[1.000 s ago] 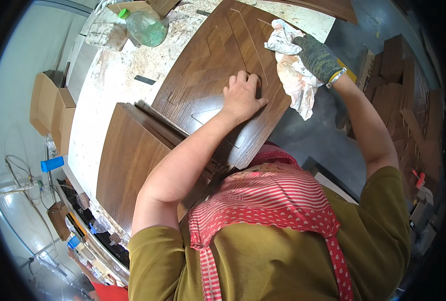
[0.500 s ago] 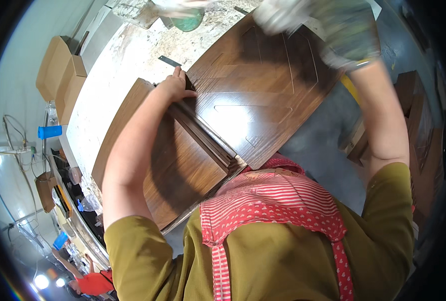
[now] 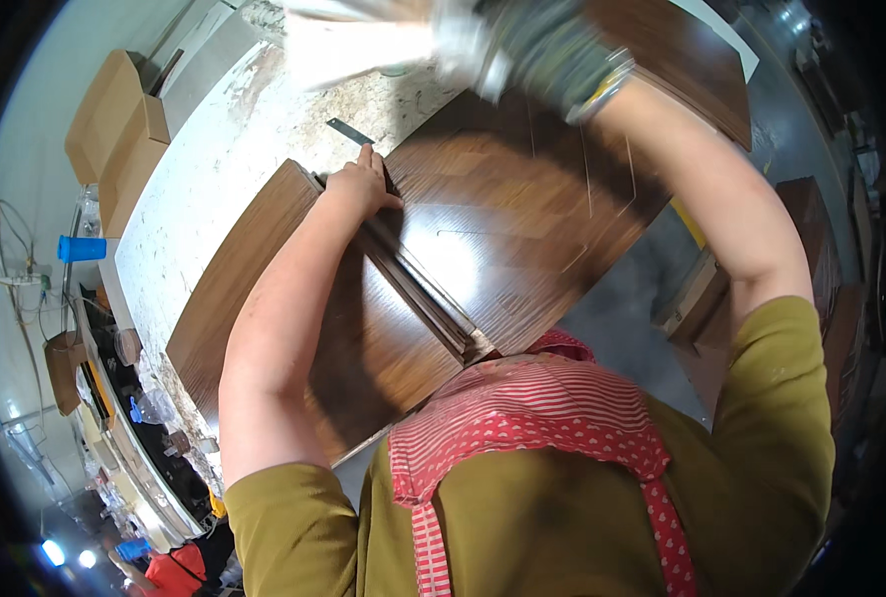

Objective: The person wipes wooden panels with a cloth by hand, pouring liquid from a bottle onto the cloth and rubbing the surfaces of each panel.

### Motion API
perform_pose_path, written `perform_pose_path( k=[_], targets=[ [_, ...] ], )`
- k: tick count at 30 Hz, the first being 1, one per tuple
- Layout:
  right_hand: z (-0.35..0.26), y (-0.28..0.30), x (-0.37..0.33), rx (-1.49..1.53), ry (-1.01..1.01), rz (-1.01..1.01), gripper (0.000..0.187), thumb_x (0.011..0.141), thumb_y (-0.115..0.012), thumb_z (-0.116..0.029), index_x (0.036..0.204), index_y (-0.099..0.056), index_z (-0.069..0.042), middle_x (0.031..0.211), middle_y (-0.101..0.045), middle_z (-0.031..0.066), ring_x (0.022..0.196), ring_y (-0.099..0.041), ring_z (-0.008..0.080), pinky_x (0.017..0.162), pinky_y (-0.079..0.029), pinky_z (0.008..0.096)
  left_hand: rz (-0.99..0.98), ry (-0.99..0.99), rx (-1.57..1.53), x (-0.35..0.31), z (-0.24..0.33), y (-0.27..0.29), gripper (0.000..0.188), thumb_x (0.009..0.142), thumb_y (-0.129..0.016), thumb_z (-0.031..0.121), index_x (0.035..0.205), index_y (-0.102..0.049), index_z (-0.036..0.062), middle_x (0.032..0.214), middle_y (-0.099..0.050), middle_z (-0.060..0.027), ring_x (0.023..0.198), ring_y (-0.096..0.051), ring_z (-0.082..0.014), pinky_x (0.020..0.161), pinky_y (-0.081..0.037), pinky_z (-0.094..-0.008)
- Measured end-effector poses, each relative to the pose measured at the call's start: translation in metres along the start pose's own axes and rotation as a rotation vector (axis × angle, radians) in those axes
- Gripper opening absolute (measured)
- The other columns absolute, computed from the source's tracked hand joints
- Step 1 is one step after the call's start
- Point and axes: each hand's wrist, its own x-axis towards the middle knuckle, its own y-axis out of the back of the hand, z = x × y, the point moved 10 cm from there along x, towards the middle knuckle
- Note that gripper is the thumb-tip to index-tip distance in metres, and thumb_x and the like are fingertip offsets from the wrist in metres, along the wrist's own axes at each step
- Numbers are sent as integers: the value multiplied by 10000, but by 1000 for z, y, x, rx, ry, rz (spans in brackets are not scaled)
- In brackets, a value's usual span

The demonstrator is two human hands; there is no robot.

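Observation:
My bare left hand (image 3: 361, 187) lies at the far end of the seam between two dark brown wooden boards. Its fingers are stretched forward and its thumb reaches onto the right board (image 3: 502, 239). Under my left forearm is the left board or stack (image 3: 239, 264), whose layered edges (image 3: 418, 294) show along the seam. My right hand (image 3: 522, 50), in a grey-green glove, is over the far side of the right board, smeared by motion. Beside its fingers is a bright white blurred shape (image 3: 358, 45); I cannot tell whether the hand holds it.
The boards lie on a stained white table (image 3: 214, 189). A small dark metal strip (image 3: 350, 130) lies beyond my left hand. Open cardboard (image 3: 124, 139) and a blue cup (image 3: 82, 249) are at the left. Brown boxes (image 3: 696, 298) stand at the right; a person in red (image 3: 174, 572) is far lower left.
My gloved right hand has swept left across the far side of the right board. A bright white shape now shows beside it. My left hand stays at the seam.

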Motion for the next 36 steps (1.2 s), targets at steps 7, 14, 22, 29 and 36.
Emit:
perform_pose_path(
  k=[7, 14, 22, 29, 36],
  targets=[
    [31, -58, -139, 614, 263, -937, 323, 801, -582, -188, 1096, -605, -60, 1048, -625, 120, 979, -591, 265, 881, -454, 335, -34, -22, -49, 0, 0, -8, 1021, 752, -628, 573, 1399, -163, -65, 1484, -124, -251, 1245, -404, -397, 1013, -369, -443],
    [122, 67, -59, 384, -39, 393, 435, 770, -657, -236, 1167, -558, -88, 1122, -580, 115, 1034, -555, 254, 918, -435, 332, -4, -26, -50, 10, 1, -3, 1011, 745, -662, 543, 1399, -189, -67, 1496, -129, -220, 1242, -410, -384, 994, -401, -406],
    [-47, -59, -229, 1005, 466, -954, 395, 835, -551, -189, 1191, -571, -21, 1195, -581, 140, 1101, -545, 274, 973, -405, 349, 8, -29, -95, 0, 0, 2, 971, 753, -639, 565, 1368, -256, -81, 1444, -221, -274, 1208, -438, -407, 1002, -384, -427],
    [0, -97, -174, 1093, -13, -320, 390, 817, -585, -245, 1134, -590, -16, 1166, -567, 186, 1053, -541, 335, 950, -405, 387, 309, 12, -476, 6, 51, 60, 841, 664, -710, 584, 1222, -465, 3, 1254, -431, -217, 1153, -466, -351, 903, -459, -428],
    [-24, -121, -177, 1160, 83, -159, 388, 841, -559, -247, 1154, -570, -18, 1194, -551, 189, 1122, -495, 343, 959, -390, 397, 419, 66, -595, 35, 33, 43, 657, 659, -783, 372, 1168, -501, 69, 1135, -511, -220, 1061, -514, -362, 904, -436, -403]
  ],
)
